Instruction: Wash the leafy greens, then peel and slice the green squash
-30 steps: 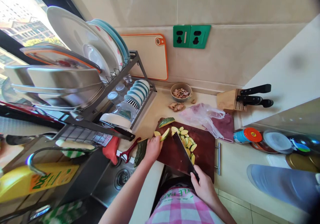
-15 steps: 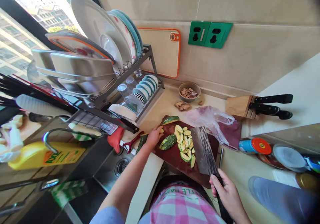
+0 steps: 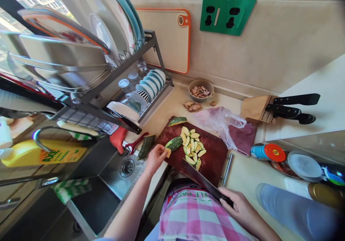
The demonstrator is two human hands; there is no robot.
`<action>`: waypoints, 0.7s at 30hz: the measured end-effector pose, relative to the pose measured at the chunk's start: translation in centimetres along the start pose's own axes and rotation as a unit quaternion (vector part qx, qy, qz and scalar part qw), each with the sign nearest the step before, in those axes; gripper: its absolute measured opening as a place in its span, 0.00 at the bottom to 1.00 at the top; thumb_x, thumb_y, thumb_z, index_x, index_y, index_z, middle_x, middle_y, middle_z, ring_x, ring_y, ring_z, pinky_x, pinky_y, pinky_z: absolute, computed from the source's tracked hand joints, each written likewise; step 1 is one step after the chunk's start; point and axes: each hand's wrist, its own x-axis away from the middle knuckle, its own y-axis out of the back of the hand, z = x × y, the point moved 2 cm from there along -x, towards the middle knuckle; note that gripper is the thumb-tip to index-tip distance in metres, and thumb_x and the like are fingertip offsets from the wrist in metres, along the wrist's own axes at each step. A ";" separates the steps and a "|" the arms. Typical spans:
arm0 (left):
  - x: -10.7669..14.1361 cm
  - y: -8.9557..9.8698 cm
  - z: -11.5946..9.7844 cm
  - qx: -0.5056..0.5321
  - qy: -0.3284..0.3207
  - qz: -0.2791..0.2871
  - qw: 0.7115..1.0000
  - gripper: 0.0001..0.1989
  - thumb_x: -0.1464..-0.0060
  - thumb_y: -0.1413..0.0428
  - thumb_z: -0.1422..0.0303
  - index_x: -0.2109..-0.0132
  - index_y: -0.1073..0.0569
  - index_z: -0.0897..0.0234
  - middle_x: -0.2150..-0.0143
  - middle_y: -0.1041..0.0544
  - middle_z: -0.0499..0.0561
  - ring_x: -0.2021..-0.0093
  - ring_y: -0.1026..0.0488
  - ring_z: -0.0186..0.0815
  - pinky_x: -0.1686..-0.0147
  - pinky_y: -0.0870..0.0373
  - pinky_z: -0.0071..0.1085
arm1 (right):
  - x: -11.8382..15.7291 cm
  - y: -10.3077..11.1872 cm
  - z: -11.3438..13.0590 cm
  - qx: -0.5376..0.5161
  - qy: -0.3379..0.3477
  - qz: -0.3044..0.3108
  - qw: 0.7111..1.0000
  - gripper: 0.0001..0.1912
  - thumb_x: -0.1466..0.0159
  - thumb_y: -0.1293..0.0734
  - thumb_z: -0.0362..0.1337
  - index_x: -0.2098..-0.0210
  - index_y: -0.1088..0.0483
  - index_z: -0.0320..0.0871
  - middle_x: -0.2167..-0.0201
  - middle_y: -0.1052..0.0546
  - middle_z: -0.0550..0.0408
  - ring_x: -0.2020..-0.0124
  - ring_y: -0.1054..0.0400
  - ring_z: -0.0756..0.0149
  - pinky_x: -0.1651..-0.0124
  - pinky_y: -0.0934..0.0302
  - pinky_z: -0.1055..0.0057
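Observation:
My left hand (image 3: 156, 158) pinches a small yellowish piece of squash (image 3: 168, 152) above the left edge of the dark red cutting board (image 3: 212, 146). My right hand (image 3: 232, 199) is wrapped round the black handle of a cleaver (image 3: 201, 178), whose blade is seen nearly edge-on over the board's near part. Sliced green-skinned squash (image 3: 193, 146) lies heaped mid-board. Left of the heap is a larger squash chunk (image 3: 174, 143), and another piece (image 3: 178, 121) rests at the board's far corner. A further squash piece (image 3: 146, 147) lies off the board, beside a red peeler (image 3: 134, 144).
A dish rack (image 3: 159, 50) with plates and bowls stands at the left, above the sink (image 3: 109, 172). Behind the board are a bowl of brown pieces (image 3: 201, 90), ginger (image 3: 192, 106) and a plastic bag (image 3: 219, 120). A knife block (image 3: 256, 108) and jars (image 3: 275, 152) stand right.
My left hand has lifted off the board towards me with a small piece. The cleaver has swung left and turned edge-on, away from the right side of the slices. The view has shifted.

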 end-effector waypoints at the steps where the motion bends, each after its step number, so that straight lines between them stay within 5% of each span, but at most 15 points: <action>1: 1.0 -1.2 0.6 0.063 0.024 0.024 0.997 0.17 0.58 0.43 0.55 0.70 0.38 0.62 0.77 0.28 0.45 0.77 0.31 0.31 0.76 0.36 0.26 | -0.1 -0.1 0.0 0.024 0.005 0.011 1.000 0.15 0.42 0.41 0.43 0.64 0.26 0.43 0.68 0.23 0.53 0.64 0.30 0.62 0.58 0.37 0.70; 4: 3.1 -4.4 1.7 0.157 0.069 0.047 0.984 0.19 0.58 0.42 0.56 0.68 0.41 0.62 0.74 0.28 0.45 0.76 0.29 0.31 0.75 0.33 0.28 | -0.2 -0.4 -0.7 0.074 -0.004 -0.011 0.997 0.17 0.40 0.43 0.41 0.58 0.27 0.45 0.61 0.23 0.52 0.61 0.30 0.61 0.57 0.37 0.69; 7: 4.0 -5.3 1.7 0.043 0.049 0.013 0.998 0.16 0.54 0.43 0.61 0.62 0.39 0.63 0.74 0.30 0.44 0.76 0.30 0.32 0.74 0.33 0.29 | 0.1 -0.7 -1.5 0.099 -0.011 -0.047 0.994 0.20 0.39 0.43 0.42 0.52 0.30 0.44 0.55 0.25 0.50 0.58 0.30 0.60 0.56 0.37 0.69; 11: 4.4 -3.8 0.9 -0.219 -0.112 0.004 0.969 0.10 0.49 0.45 0.67 0.57 0.32 0.60 0.63 0.27 0.50 0.63 0.29 0.36 0.63 0.33 0.32 | 0.6 -2.0 -1.0 0.103 0.009 -0.048 0.994 0.18 0.39 0.43 0.41 0.53 0.30 0.45 0.56 0.25 0.51 0.57 0.30 0.62 0.54 0.37 0.71; 15: 4.0 -3.5 0.3 -0.280 -0.299 0.098 0.907 0.08 0.44 0.49 0.67 0.57 0.28 0.58 0.54 0.28 0.51 0.52 0.35 0.38 0.52 0.37 0.34 | 0.6 -3.9 -0.1 0.113 0.003 -0.066 0.991 0.18 0.38 0.45 0.41 0.53 0.31 0.44 0.59 0.24 0.51 0.60 0.30 0.63 0.57 0.37 0.71; 21: 3.4 -4.1 0.8 -0.276 -0.318 0.111 0.900 0.11 0.42 0.52 0.66 0.58 0.25 0.59 0.56 0.28 0.53 0.56 0.34 0.37 0.55 0.35 0.34 | 0.5 -5.4 0.8 0.155 0.022 -0.074 0.985 0.17 0.37 0.45 0.38 0.53 0.32 0.46 0.57 0.25 0.52 0.60 0.29 0.65 0.59 0.36 0.73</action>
